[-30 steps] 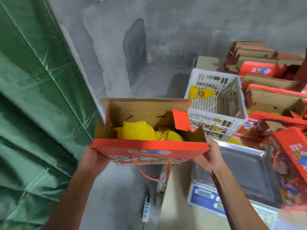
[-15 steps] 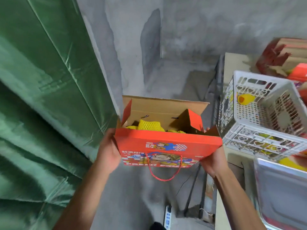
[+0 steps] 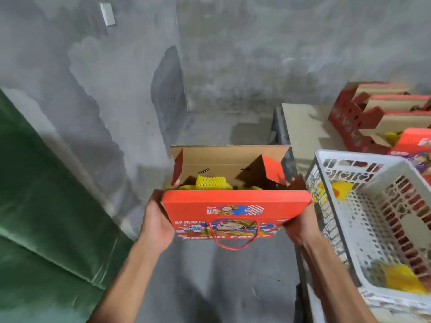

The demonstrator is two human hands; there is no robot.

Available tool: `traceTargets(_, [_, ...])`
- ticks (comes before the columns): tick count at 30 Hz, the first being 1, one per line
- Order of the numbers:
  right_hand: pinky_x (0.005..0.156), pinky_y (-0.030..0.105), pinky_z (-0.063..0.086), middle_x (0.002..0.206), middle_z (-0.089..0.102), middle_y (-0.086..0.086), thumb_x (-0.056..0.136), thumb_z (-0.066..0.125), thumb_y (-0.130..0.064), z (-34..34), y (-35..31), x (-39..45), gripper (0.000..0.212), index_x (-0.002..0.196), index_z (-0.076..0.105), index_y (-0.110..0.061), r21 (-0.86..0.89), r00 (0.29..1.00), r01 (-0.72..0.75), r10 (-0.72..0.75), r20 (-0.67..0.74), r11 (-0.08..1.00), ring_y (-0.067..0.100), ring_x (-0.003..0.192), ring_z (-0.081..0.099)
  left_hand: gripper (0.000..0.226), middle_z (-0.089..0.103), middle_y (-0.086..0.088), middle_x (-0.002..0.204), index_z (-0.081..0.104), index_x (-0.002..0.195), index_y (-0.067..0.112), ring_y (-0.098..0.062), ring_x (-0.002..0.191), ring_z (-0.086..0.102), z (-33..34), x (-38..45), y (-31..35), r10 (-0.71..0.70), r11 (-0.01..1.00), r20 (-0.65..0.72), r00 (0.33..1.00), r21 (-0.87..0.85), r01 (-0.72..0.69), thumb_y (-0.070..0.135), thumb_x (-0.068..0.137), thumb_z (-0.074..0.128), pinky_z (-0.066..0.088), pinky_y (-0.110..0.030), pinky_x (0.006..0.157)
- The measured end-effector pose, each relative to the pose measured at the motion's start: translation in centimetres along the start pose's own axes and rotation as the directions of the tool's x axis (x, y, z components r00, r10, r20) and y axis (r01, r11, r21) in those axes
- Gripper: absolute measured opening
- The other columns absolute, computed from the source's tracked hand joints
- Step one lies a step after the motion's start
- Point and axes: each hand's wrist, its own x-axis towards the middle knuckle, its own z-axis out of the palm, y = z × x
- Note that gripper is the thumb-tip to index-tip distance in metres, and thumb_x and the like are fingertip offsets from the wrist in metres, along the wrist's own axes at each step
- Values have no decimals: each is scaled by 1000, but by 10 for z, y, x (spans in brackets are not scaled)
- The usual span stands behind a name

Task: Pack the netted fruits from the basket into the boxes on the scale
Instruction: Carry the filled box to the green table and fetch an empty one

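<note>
Above concrete floor point(image 3: 210, 276), left of worktop point(image 3: 300, 127): we hold red box point(image 3: 235, 206), flaps open, netted fruits point(image 3: 211, 181) inside. Our left hand point(image 3: 157, 226) grips box's left end, right hand point(image 3: 300, 228) grips right end. White basket point(image 3: 373, 229) just right, netted fruit within. More boxes point(image 3: 382, 113) behind basket.

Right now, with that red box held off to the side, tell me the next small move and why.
Probably lower the red box to the concrete floor below it. Left hand and right hand grip its ends, netted fruit already shows inside, its flaps stand open, and it hangs clear of the white basket.
</note>
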Motion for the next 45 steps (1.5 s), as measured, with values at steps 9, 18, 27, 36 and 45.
traceTargets(9, [64, 31, 62, 81, 79, 4, 107, 33, -40, -14, -115, 160, 61, 78, 84, -21, 88, 960, 174, -149, -238, 981, 19, 75, 76, 52, 73, -12, 114, 74, 122, 21, -27, 102, 68, 169, 191, 55, -31, 999, 261, 965, -27, 40, 55, 86, 60, 48, -47, 102])
traceTargets(18, [76, 27, 58, 80, 74, -3, 110, 33, -19, -106, -213, 256, 52, 82, 77, -19, 12, 754, 422, -343, -560, 907, 14, 78, 70, 34, 72, -7, 95, 77, 89, 22, -20, 86, 68, 385, 328, 44, -166, 986, 652, 740, 100, 133, 46, 77, 56, 53, -34, 84])
traceTargets(27, [77, 35, 59, 84, 78, 1, 104, 28, -56, -223, -314, 241, 69, 79, 83, -21, -102, 489, 535, -406, -772, 839, 18, 79, 75, 30, 77, -1, 88, 81, 83, 24, -15, 78, 73, 559, 335, -39, -305, 947, 862, 405, 228, 228, 37, 83, 54, 58, -24, 68])
traceTargets(36, [71, 35, 56, 76, 77, -1, 104, 12, -63, -344, -372, 203, 69, 96, 65, -20, -158, 328, 496, -352, -877, 854, 17, 75, 74, 54, 66, -14, 120, 56, 132, 11, -24, 100, 67, 650, 299, -130, -418, 842, 900, 123, 333, 424, 28, 85, 76, 57, -35, 84])
traceTargets(45, [61, 29, 60, 79, 74, 4, 92, 32, -81, -422, -418, 209, 72, 90, 70, -20, -132, 305, 509, -322, -896, 850, 19, 69, 73, 53, 59, -19, 136, 59, 136, 17, -32, 120, 56, 685, 282, -177, -523, 767, 852, 28, 457, 451, 13, 86, 77, 44, -51, 104])
